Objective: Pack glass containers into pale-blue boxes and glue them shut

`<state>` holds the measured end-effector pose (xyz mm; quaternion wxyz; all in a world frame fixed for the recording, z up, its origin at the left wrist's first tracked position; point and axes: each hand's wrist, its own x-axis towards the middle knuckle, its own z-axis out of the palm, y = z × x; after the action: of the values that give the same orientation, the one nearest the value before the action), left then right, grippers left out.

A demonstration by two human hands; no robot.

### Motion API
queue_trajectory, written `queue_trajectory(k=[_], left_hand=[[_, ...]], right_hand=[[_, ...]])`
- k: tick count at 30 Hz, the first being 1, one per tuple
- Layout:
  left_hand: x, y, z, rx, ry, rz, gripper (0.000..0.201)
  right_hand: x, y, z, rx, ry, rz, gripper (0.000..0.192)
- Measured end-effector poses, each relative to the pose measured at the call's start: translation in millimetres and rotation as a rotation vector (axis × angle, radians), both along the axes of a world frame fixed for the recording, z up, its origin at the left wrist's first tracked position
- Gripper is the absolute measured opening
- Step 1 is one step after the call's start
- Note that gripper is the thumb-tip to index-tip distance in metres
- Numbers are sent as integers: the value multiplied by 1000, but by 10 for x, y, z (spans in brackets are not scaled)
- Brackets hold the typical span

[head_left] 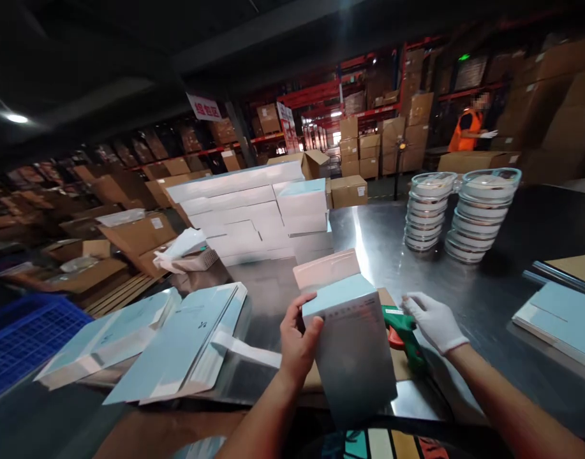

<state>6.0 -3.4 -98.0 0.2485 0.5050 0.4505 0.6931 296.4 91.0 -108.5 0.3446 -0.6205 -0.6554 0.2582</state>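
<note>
My left hand [299, 335], bare, grips a pale blue carton [354, 350] by its upper left edge, thumb on the near face. The carton is tilted, with its end flap [328, 268] standing up at the far side. My right hand [436, 322] wears a white glove, its fingertips apparently bare. Its fingers reach left beside the back end of a green glue gun [407, 338] with a red trigger; nothing shows in them. The glue gun rests on a piece of cardboard [385, 296], partly hidden by the carton.
Flat pale blue cartons [187, 338] lie in stacks at left, with a white paper strip [247, 347]. White boxes [239, 217] form a wall behind. Round clear-lidded containers [481, 217] stand stacked at right. A person in an orange vest [467, 131] stands far back.
</note>
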Motion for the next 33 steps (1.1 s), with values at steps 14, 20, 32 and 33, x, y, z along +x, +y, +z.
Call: queue_trajectory(k=[14, 20, 32, 33], left_hand=[[37, 91, -171, 238, -9, -32, 50], [-127, 143, -13, 314, 324, -213, 34], [-268, 235, 44, 454, 398, -374, 57], [-319, 220, 98, 390, 419, -401, 75]], right_hand=[[-431, -278, 268, 175, 496, 663, 88], [-339, -349, 249, 379, 395, 801, 33], [-383, -260, 431, 562, 273, 929, 41], [-391, -250, 427, 597, 240, 934, 47]])
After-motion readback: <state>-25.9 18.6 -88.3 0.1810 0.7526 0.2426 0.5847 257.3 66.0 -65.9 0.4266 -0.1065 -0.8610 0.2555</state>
